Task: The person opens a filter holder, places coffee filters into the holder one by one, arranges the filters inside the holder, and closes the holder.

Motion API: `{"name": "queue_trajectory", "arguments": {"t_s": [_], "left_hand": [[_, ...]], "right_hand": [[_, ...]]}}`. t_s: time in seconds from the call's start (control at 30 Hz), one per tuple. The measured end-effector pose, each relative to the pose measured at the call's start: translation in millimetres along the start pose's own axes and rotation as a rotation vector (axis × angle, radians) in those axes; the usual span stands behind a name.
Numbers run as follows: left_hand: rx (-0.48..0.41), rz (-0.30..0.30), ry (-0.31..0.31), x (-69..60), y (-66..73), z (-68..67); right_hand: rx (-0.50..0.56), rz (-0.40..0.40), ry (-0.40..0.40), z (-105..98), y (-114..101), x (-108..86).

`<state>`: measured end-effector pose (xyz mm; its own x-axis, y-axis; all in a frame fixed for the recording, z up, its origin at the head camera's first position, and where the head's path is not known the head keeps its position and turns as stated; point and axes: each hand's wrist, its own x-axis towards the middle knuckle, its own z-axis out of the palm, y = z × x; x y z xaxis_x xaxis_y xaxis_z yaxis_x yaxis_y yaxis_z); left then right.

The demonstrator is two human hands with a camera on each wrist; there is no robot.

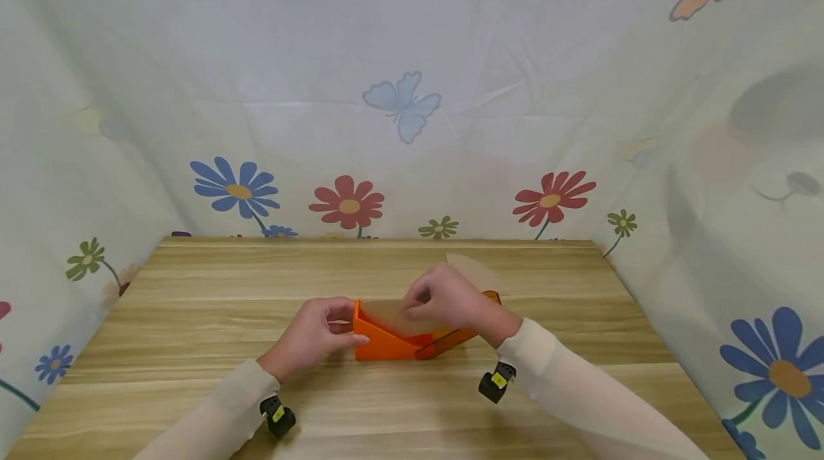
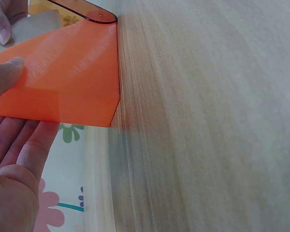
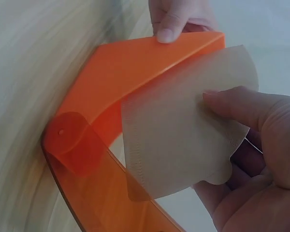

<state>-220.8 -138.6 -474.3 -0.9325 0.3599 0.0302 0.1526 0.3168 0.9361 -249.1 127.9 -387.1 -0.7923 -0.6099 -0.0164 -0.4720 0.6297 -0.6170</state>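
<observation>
A wedge-shaped holder of opaque orange plastic [image 1: 386, 347] stands on the pale wood-grained table [image 1: 257, 270], in front of the person and between the two hands. Its long axis runs left to right, roughly in line with the table's far edge; the tall end faces the person's left, and the near wall slopes down to a low end at the right. From that low end a see-through amber plastic lid [image 3: 108, 191] swings open on a round hinge, slanting up and to the right, beneath the right forearm.

The left hand [image 1: 315, 335] grips the tall end, thumb on the near wall and fingers against the end.

The right hand [image 3: 275, 150] pinches a fan-shaped tan paper filter [image 3: 174, 130], thumb on its face and fingers behind. The filter slants at the holder's open top, one side passing behind the near wall; that wall hides how deep it sits. Its straight crimped edge faces the hinge end, and its curved rim lies toward the tall end.

Beyond the right hand a second tan sheet [image 1: 475, 271] shows, partly covered by that hand.
</observation>
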Motion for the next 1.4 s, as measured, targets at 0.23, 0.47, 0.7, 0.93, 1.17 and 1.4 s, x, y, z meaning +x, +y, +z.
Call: {"name": "queue_trajectory", "arguments": {"t_s": [0.23,0.47,0.7,0.93,1.17,1.4], "left_hand": [[-0.009,0.024,-0.006,0.0,-0.2,0.4],[-0.002,0.036,-0.014,0.4,-1.3,-0.4],[0.003,0.053,-0.018,0.8,-1.6,-0.6],[0.007,0.049,-0.019,0.7,-1.5,-0.5],[0.004,0.043,-0.016,-0.3,0.3,-0.6],[0.014,0.049,-0.019,-0.3,0.6,-0.5]], "right_hand": [[-0.019,-0.017,-0.021,9,-2,1.8],[-0.031,0.021,-0.042,17,-4,1.7],[-0.049,0.011,-0.046,24,-4,1.5],[-0.050,0.037,-0.068,28,-3,1.9],[-0.081,0.000,-0.069,31,-2,2.0],[-0.108,0.015,-0.104,33,-1,3.5]]}}
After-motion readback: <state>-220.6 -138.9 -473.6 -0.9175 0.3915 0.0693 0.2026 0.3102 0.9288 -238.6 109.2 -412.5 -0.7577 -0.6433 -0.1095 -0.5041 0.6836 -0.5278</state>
